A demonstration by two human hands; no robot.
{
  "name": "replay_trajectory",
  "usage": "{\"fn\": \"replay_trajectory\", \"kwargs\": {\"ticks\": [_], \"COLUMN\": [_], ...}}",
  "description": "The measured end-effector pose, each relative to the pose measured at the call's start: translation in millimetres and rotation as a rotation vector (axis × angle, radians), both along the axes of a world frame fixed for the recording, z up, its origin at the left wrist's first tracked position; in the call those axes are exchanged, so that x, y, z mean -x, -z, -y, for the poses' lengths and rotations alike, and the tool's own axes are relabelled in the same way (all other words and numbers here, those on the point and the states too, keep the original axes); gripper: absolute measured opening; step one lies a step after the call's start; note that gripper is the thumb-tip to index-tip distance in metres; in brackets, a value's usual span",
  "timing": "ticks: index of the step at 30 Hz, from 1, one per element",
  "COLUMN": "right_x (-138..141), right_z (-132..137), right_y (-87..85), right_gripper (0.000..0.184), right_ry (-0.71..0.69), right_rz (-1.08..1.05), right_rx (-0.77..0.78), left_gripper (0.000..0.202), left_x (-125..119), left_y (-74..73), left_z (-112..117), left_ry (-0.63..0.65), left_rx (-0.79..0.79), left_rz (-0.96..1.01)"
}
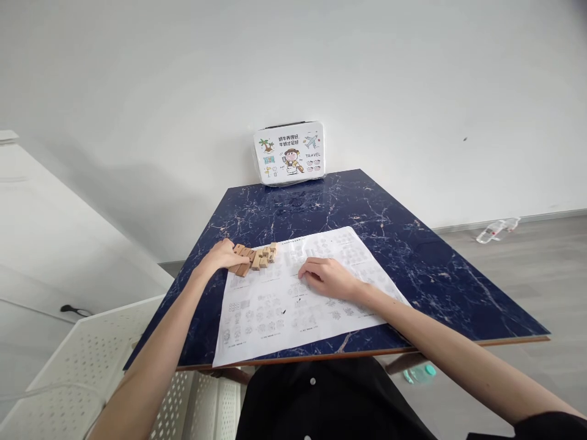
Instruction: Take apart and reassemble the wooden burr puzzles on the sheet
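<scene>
My left hand (221,254) lies against the left side of a group of small wooden blocks (244,252), its thumb and fingers closed about the darker ones. Lighter blocks (263,259) sit just to their right, a few with dark marks on top. The blocks rest at the upper left of a large white printed sheet (261,305) covered in faint diagrams. On the middle of that sheet rests my right hand (328,278), fingers loosely curled in, with nothing visible in them. Small black specks (284,311) show on the paper below it.
The sheet lies on a dark blue marble-patterned table (293,211). A white case with cartoon prints (290,153) leans on the wall at the table's far edge. White perforated furniture (87,348) stands at left. Clear plastic bottles (495,231) lie on the floor at right.
</scene>
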State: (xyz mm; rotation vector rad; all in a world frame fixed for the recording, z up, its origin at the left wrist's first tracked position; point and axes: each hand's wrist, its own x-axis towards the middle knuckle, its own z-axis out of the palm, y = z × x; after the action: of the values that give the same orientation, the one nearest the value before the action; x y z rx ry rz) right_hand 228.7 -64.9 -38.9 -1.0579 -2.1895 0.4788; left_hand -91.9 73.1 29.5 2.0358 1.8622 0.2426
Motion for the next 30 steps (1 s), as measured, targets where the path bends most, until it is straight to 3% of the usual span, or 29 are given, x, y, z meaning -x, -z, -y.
{"fn": "replay_trajectory", "kwargs": {"ticks": [8,19,25,30], "right_x": [0.0,-1.2,-1.7,-1.7], "right_z": [-0.1,-0.3,-1.0,-1.8], "right_y": [-1.0,1.2,1.9,4.0], "right_gripper": [0.027,0.027,0.028,0.028], "right_ry": [-0.005,-0.018,-0.014,-0.010], "right_rz": [0.013,0.001,0.009,0.003], "right_rx": [-0.001,-0.008,-0.010,-0.011], "left_gripper": [0.047,0.035,0.033,0.031], "left_x": [-4.0,12.7,21.9,28.7], "left_y": [-0.8,-13.8,-16.0,-27.0], "left_z": [7.3,3.7,3.7,15.1], "left_ry": [-0.058,-0.061,-0.036,-0.010], "left_rx": [-0.046,0.063,0.070,0.117], "left_rz": [-0.217,-0.346,-0.308,-0.131]}}
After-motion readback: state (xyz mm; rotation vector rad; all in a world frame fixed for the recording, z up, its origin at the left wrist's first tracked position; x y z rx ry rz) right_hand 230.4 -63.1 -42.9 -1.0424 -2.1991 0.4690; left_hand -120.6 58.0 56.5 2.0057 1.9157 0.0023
